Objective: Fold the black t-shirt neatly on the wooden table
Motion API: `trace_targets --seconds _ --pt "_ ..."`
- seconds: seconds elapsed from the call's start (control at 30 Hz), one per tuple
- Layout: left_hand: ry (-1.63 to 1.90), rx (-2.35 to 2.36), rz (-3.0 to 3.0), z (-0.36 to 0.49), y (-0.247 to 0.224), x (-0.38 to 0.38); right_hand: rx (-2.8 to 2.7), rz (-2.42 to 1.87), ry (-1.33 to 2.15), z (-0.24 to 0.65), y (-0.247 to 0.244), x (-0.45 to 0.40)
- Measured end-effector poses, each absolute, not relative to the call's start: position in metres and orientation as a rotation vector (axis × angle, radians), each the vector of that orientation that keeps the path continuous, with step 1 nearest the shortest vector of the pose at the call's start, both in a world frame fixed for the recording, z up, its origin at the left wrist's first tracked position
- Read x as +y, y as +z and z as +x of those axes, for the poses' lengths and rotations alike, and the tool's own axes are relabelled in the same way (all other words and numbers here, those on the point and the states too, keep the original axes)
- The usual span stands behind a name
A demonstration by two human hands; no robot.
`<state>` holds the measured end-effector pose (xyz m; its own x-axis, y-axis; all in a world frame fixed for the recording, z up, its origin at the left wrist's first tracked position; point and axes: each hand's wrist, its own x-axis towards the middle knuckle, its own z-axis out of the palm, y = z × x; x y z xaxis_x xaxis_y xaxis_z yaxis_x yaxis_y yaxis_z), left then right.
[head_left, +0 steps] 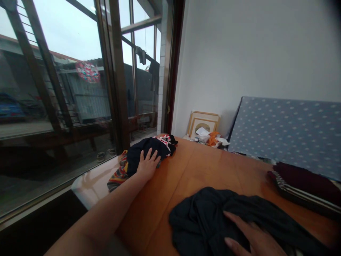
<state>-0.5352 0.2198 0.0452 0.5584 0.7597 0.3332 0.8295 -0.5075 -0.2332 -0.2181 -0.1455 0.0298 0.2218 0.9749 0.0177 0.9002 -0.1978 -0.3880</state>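
Note:
My left hand reaches out to a heap of clothes at the table's far left and lies with spread fingers on a dark navy garment. Under and around that garment show a striped multicolored cloth and a red-and-white patterned cloth. Close to me at the lower right, my right hand rests on a crumpled dark grey-green garment, thumb and fingers apart. One long part of this garment, like a sleeve or leg, trails to the right. The lower part of my right hand is cut off by the frame.
The clothes lie on a wooden table. A folded stack of dark maroon cloth sits at its right. Behind stand a blue dotted board, a framed picture and loose papers. A glass window borders the left.

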Motion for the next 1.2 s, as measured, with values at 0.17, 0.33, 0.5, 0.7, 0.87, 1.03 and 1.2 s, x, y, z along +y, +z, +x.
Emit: trace_targets --seconds 0.17,0.33,0.5,0.7,0.87,1.03,1.2 --pt "-0.266 -1.285 -2.465 -0.532 0.057 0.207 -1.712 -2.099 0.394 -0.226 0.043 -0.148" --pt "-0.577 -1.167 -2.737 -0.482 0.066 0.155 -1.549 -1.879 0.500 -0.223 0.054 -0.146" --pt "-0.714 -0.696 -3.347 -0.432 0.069 0.078 -1.297 -1.847 0.273 -0.212 0.074 -0.149" --pt "-0.673 -0.394 -3.450 -0.390 0.066 0.022 -0.922 -1.754 0.017 -0.175 0.097 -0.177" --pt "-0.483 -0.642 -3.297 -0.358 0.058 0.008 -0.687 -1.783 -0.047 -0.137 0.092 -0.222" --pt "-0.845 -0.809 -3.541 -0.335 0.060 0.010 -0.693 -1.942 -0.017 -0.109 0.061 -0.260" --pt "-2.162 -1.192 -3.583 -0.342 0.104 0.035 -0.810 -2.016 -0.003 -0.101 0.045 -0.275"
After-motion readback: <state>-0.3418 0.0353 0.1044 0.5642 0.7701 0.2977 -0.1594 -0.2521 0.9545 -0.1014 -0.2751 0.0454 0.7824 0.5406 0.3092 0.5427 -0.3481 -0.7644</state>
